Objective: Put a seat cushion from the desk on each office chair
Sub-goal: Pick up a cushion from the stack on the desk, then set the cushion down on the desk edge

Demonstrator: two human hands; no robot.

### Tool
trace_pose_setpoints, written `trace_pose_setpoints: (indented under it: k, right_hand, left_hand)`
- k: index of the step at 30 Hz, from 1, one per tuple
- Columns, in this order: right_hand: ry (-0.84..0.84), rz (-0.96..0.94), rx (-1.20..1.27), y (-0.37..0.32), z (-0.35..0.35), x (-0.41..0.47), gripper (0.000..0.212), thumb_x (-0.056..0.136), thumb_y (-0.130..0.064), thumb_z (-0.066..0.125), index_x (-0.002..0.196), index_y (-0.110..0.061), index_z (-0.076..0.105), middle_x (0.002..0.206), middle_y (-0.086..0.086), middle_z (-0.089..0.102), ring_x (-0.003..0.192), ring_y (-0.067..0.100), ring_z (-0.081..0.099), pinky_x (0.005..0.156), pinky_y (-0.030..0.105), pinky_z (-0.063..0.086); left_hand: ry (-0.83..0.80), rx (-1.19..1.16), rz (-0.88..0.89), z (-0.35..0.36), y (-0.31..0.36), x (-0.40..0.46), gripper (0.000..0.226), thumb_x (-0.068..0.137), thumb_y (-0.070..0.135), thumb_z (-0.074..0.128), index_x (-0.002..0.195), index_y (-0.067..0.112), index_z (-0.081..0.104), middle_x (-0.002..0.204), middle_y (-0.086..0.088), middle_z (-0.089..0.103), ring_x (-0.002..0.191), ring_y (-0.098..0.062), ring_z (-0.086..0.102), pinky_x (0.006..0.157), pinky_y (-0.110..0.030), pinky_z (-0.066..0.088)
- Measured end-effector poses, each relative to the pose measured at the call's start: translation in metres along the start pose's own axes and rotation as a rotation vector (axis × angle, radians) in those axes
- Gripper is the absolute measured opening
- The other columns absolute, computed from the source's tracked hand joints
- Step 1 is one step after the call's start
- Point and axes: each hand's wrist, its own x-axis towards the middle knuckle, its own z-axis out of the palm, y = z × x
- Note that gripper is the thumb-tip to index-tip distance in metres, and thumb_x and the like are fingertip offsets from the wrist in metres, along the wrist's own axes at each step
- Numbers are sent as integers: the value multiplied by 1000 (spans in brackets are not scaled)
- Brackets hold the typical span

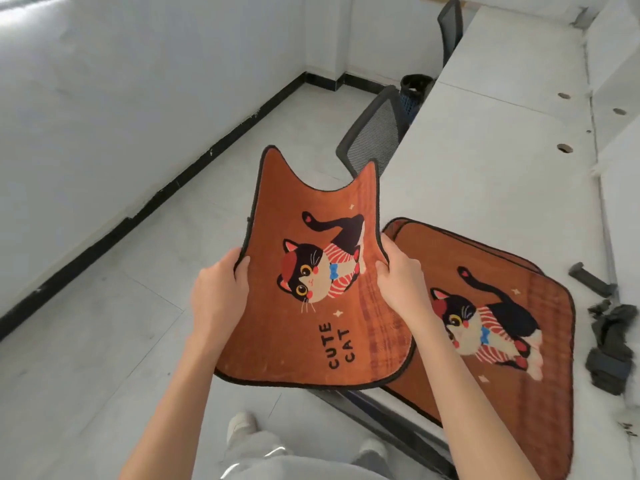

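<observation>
Status: one seat cushion is held in the air, off the desk, over the floor just left of the desk's near edge. No cushion is seen on any chair, so placement is judged as not yet done for either.

Grip: left hand is closed on the cushion's left edge, thumb on the printed face, fingers wrapped behind (fingertips not visible). Right hand is closed on the right edge the same way. Both hands sit at about mid-length.

Orientation: printed face is up, toward the camera. Long axis runs near-to-far, tilted slightly left at the far end. The two-pronged notched end points far, toward the nearer chair; the rounded end with the "CUTE CAT" text is near, and overlaps the stack's near-left corner in view (contact cannot be told).

Remaining: a stack of matching cushions lies flat on the desk's near part; at least two edges are seen at its far-left corner (exact count cannot be told). A second chair stands farther along the desk. Both chairs are pushed in; only the backrests are seen, seats are hidden.

Unrelated: grey straps lie on the desk to the right of the stack.
</observation>
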Motion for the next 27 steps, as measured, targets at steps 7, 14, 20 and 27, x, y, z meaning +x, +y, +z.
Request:
trace_pose_setpoints:
  k: [7,14,20,27]
  right_hand:
    - [-32,-92,-25,-148,106,34,45,96,-11,38,139,-21,38,117,14,65,101,32,63,83,36,51]
    - [-115,-114,-36,-222,166,104,43,95,-16,41,137,-20,41,118,8,66,98,28,64,79,30,52]
    - [-82,-52,-14,-250,194,216,44,95,-15,41,139,-20,39,125,8,62,104,27,64,88,36,53]
    - [-55,-35,-3,-302,197,378,44,95,-13,39,139,-20,40,125,9,62,101,28,64,87,33,51]
  left_hand:
    - [3,34,-28,-77,-112,58,23,96,24,41,99,14,61,71,-11,66,68,-36,59,60,-35,45]
    - [-59,46,-91,-88,-176,150,25,95,24,41,75,12,48,58,-9,54,63,-39,55,55,-35,38]
    - [-79,79,-35,-67,-197,272,27,95,25,42,75,9,50,55,-10,54,57,-37,53,52,-37,41]
    - [-76,122,20,-44,-192,447,26,95,25,42,85,5,56,53,-12,54,58,-36,54,54,-37,44]
